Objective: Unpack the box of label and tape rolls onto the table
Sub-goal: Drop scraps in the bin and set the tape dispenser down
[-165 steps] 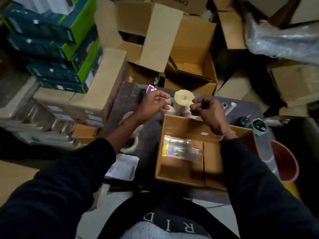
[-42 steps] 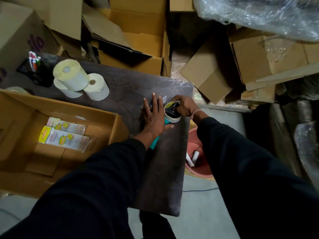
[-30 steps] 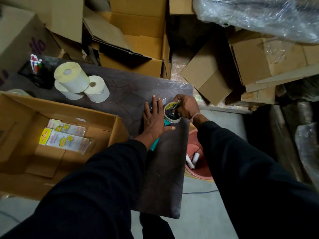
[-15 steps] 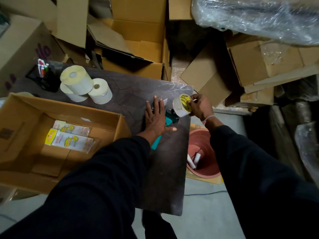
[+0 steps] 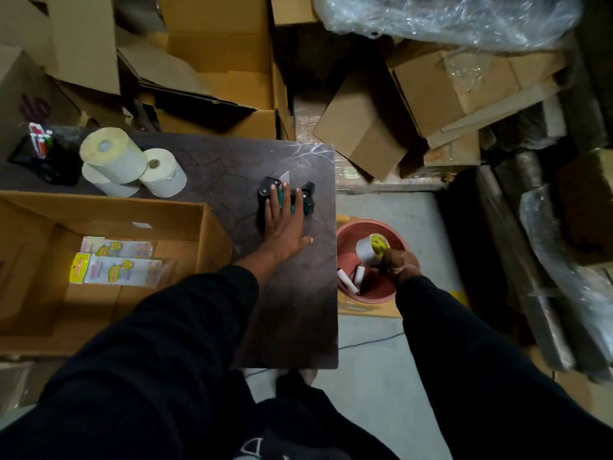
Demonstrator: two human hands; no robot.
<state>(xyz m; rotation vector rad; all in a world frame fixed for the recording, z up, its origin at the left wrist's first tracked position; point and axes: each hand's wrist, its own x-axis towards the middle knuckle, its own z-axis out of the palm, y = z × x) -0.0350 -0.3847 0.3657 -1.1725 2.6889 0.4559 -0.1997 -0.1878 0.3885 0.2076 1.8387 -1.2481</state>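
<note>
Head view: left hand (image 5: 282, 224) lies flat, fingers spread, on the tape dispenser (image 5: 286, 196) near the desk's (image 5: 292, 310) right edge, while right hand (image 5: 396, 264) grips a tape core (image 5: 371, 250) over the red tub (image 5: 351, 234).

Open cardboard box (image 5: 185, 214), 3 label rolls (image 5: 114, 154) behind.

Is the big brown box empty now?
No. The open box still has flat plastic packets with yellow labels lying on its bottom. No rolls show inside; three label rolls stand on the table.
</note>
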